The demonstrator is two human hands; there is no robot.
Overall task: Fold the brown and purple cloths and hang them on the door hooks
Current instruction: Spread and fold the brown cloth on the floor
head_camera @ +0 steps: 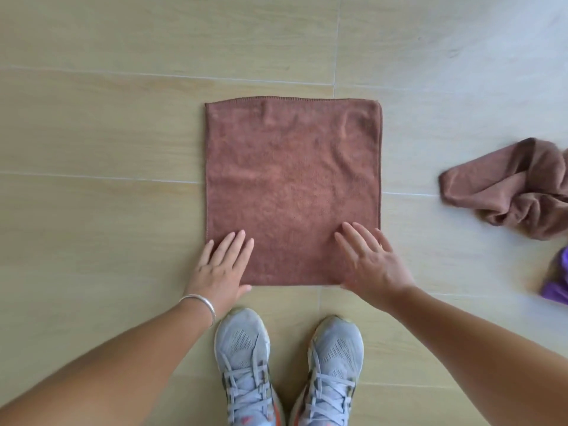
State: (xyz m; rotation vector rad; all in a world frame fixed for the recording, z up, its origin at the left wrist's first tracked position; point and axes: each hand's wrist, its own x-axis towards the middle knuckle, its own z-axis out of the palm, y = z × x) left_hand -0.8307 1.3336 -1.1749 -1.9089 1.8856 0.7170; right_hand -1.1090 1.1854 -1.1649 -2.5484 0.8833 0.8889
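My left hand (222,265): flat, fingers spread, on the cloth (292,192).
My right hand (373,262): flat too, same cloth.
Writing: I see none I can read.

Head view, straight down, floor (92,133) near

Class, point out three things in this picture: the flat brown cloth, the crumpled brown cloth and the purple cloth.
flat brown cloth (292,179): head view, centre of its spread surface.
crumpled brown cloth (519,192): head view, middle of the bunched folds.
purple cloth (558,287): head view, visible part at the right edge.
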